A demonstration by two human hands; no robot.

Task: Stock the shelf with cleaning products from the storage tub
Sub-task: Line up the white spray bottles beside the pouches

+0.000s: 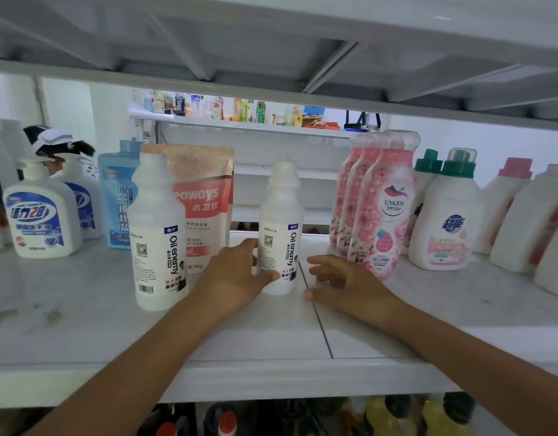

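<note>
left hand: the left hand is wrapped round the lower body of a tall white plastic bottle labelled "oil enemy", with the thumb laid across the front and the fingers behind.
right hand: the right hand is held empty just beside the bottle, fingers loosely curled; whether it rests on the board cannot be told.
held bottle: it is stood upright on the flat white shelf board, label turned forward, probably so that it can be read from the aisle.
grip: the low hold is judged to be chosen for steadiness on a tall, narrow base.
neighbours: a second identical white bottle is stood to the left, nearer the front edge, with a pink-and-tan refill pouch behind it; a row of pink floral bottles is ranged to the right.
placement: like is grouped with like, so a spot near its twin is suggested.
storage tub: not in view.
</note>
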